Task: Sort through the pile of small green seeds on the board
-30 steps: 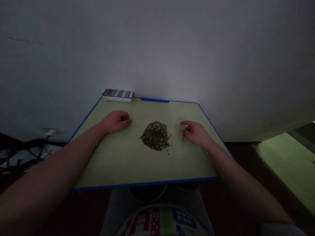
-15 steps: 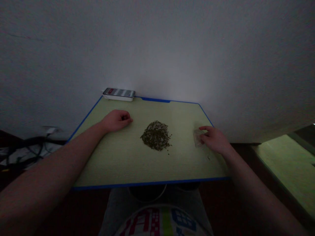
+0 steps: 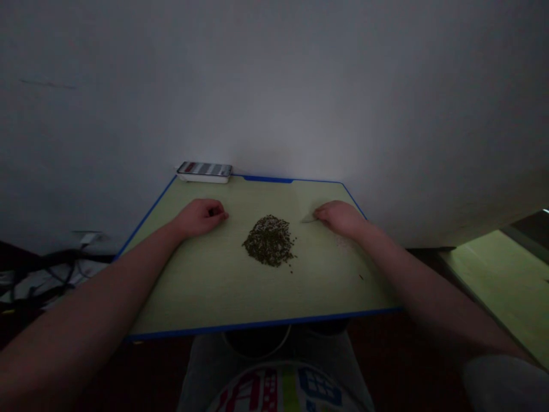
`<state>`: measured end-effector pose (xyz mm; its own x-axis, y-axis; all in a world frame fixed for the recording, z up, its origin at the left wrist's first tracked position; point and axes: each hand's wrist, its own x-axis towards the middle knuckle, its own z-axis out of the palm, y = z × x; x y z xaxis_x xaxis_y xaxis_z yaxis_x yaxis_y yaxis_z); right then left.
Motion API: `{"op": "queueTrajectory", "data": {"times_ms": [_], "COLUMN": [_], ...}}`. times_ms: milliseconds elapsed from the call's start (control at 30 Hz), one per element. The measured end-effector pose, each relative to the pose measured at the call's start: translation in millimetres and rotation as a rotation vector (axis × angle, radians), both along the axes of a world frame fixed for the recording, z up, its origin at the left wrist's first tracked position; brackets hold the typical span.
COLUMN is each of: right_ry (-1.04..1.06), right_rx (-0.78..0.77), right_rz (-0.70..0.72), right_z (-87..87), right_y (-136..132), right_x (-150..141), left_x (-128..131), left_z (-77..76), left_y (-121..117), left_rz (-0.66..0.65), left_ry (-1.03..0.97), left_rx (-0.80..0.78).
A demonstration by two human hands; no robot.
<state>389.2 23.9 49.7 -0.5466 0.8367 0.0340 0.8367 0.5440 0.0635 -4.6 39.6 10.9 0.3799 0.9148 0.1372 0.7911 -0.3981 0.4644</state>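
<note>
I note the pile of seeds (image 3: 270,248) lying loose mid-table (image 3: 206,286), none sorted out yet. Left of it my left hand (image 3: 201,216) rests curled, holding nothing visible; right of it my right hand (image 3: 339,217) pinches a pale scrap (image 3: 307,218).

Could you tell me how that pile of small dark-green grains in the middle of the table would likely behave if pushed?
The pile of grains is loose, so a push would probably spread it rather than slide it whole. A few strays already lie beside it, which suggests grains roll off easily. The table looks smooth, so they may scatter toward its edge.
</note>
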Motion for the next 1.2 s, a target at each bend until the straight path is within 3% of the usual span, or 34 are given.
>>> {"op": "queueTrajectory", "data": {"times_ms": [133, 300, 433, 600, 700, 900, 1033, 1200], "right_ry": [-0.165, -0.222, -0.191, 0.114, 0.179, 0.100, 0.024, 0.005], "right_rx": [-0.017, -0.015, 0.046, 0.056, -0.009, -0.095, -0.130, -0.129], "right_rz": [0.076, 0.017, -0.071, -0.127, -0.087, -0.105, -0.115, -0.120], "right_z": [-3.8, 0.3, 6.4, 15.0, 16.8, 10.6, 5.6, 2.7], "right_y": [-22.0, -54.8, -69.8, -83.0, -78.3, -42.4, -30.4, -33.7], "right_x": [29.9, 53.8, 43.4, 5.7, -16.2, -42.3, -47.2, -41.9], "left_x": [0.9, 1.7, 2.2, 2.7, 2.0, 0.1, -0.2, 0.1], "left_z": [1.5, 2.4, 2.6, 3.5, 2.8, 0.4, -0.1, 0.0], "left_y": [-0.7, -0.6, -1.2, -2.4, -1.9, -0.9, -0.6, -0.6], "left_rz": [0.000, 0.020, 0.026, 0.021, 0.017, -0.004, -0.010, -0.013], "left_ry": [0.009, 0.041, 0.028, 0.020, 0.023, 0.001, -0.008, -0.022], "left_rx": [0.000, -0.004, -0.010, -0.011, -0.002, -0.004, -0.007, -0.003]}}
